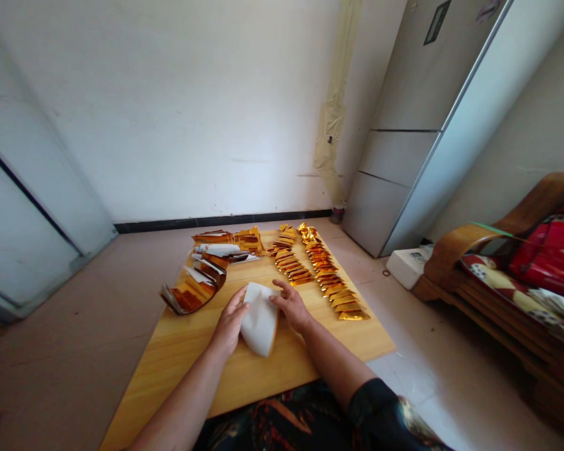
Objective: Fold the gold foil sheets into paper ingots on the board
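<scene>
A sheet of paper (pixel 259 321), white side up with a gold edge, lies folded on the low wooden board (pixel 338 341). My left hand (pixel 230 322) rests on its left side with fingers stretched flat. My right hand (pixel 291 305) presses its upper right edge, fingers bent down on the paper. Behind the hands, two rows of folded gold foil pieces (pixel 326 272) run away from me. A curved stack of unfolded gold sheets (pixel 195 288) lies to the left.
More gold foil bundles (pixel 235 241) sit at the board's far end. A grey refrigerator (pixel 418 138) stands at the right rear, a white box (pixel 407 266) on the floor beside it. A wooden couch (pixel 507 275) with red fabric lies right.
</scene>
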A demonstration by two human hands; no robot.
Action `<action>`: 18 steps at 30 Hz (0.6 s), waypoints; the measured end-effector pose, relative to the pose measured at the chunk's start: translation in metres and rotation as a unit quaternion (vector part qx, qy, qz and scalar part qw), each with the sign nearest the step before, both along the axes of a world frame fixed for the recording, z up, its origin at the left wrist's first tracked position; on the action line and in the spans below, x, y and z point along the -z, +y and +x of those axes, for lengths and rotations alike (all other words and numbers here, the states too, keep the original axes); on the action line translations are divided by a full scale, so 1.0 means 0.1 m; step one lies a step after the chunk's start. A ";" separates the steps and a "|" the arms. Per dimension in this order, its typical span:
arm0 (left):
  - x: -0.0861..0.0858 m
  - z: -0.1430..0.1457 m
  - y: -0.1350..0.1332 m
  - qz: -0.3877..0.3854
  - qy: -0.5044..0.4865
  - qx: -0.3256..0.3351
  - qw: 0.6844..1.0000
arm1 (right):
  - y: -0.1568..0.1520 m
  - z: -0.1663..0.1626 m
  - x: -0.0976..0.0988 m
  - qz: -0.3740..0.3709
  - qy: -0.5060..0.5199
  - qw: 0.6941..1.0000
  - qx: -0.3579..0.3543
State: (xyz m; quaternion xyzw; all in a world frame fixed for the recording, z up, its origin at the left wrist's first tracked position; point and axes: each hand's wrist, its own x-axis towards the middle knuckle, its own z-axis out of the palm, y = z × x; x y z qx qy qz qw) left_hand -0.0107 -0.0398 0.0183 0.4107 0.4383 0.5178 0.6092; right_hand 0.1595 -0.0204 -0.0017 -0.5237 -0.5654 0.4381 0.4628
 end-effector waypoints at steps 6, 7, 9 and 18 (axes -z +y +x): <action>0.02 0.00 -0.06 -0.007 0.080 0.071 0.994 | 0.14 -0.09 0.01 0.060 -0.184 0.980 0.041; 0.04 -0.02 -0.07 -0.009 0.111 0.080 0.991 | 0.15 -0.10 -0.01 0.087 -0.231 0.969 0.031; 0.07 -0.05 -0.09 -0.021 0.189 0.092 0.977 | 0.15 -0.11 -0.03 0.126 -0.325 0.937 0.001; 0.01 -0.21 -0.33 -0.089 0.166 0.170 0.967 | 0.08 -0.21 -0.06 0.178 -0.555 0.809 -0.076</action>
